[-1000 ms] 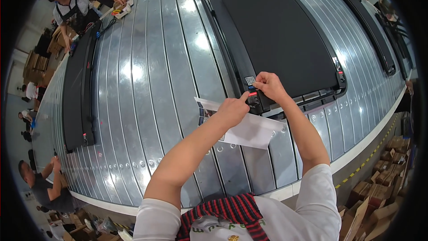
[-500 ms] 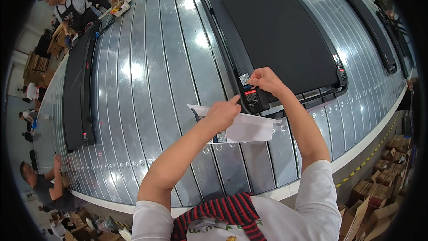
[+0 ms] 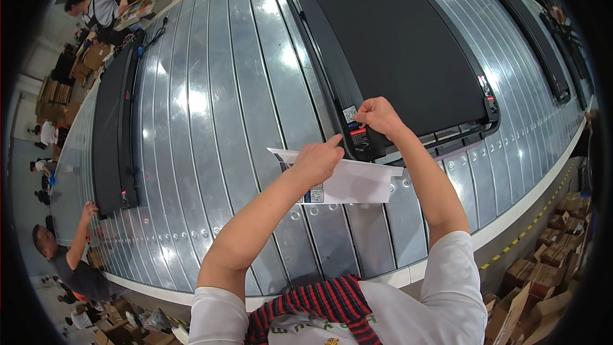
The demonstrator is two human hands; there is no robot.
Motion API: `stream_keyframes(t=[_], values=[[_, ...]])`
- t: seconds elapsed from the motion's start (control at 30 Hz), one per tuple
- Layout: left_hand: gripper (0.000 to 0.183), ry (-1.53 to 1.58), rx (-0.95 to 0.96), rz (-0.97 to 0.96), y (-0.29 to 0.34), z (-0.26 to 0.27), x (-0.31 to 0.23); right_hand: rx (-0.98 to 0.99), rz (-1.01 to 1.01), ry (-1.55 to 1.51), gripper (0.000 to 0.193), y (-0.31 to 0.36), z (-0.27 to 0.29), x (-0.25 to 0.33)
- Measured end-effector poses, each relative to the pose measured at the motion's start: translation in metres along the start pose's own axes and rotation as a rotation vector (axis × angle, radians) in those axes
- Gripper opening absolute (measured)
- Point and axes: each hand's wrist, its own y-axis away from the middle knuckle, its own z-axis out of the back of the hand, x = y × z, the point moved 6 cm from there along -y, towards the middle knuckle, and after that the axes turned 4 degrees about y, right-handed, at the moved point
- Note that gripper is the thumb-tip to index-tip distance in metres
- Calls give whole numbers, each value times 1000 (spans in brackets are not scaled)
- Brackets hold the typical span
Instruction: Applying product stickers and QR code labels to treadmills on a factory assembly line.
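Ribbed metal conveyor [image 3: 242,121] carried a black treadmill [image 3: 408,45]. Left hand [image 3: 317,161] pinched a white sheet [image 3: 357,182]; right hand [image 3: 378,117] pressed fingertips, closed together, on the treadmill's labelled corner [image 3: 356,133].

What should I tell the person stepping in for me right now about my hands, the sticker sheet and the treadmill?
Left hand: holds the white label sheet just above the metal slat conveyor, forefinger pointing at the treadmill's near corner.
Right hand: fingertips pressed on the side rail of the black treadmill, at the small stickers near its end.
Done: a white sticker and a red one sit on the rail.
Left: a small square label shows on the sheet; whether it goes on too cannot be told.
Another treadmill lies to the left, with a person beside it.
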Motion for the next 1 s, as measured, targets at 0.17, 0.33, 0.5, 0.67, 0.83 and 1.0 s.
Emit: stream_keyframes(t=[0.17, 0.33, 0.5, 0.67, 0.83, 1.0], values=[[6, -14, -39, -5, 1, -3, 6, -11, 5, 2, 20, 1, 1, 1], [7, -24, -56, -33, 2, -3, 8, -28, 12, -2, 20, 3, 4, 4], [7, -33, -22, -24, 2, -1, 8, -27, 27, -4, 20, 6, 5, 7], [7, -35, -37, -43, 2, -2, 9, -45, 33, -13, 19, 5, 4, 7], [8, -10, 55, -18, -3, 2, 0, -60, 21, -20, 18, 5, 3, 4], [9, -27, 70, -39, -10, 1, -1, -77, 24, 11, 17, 7, 4, 10]])
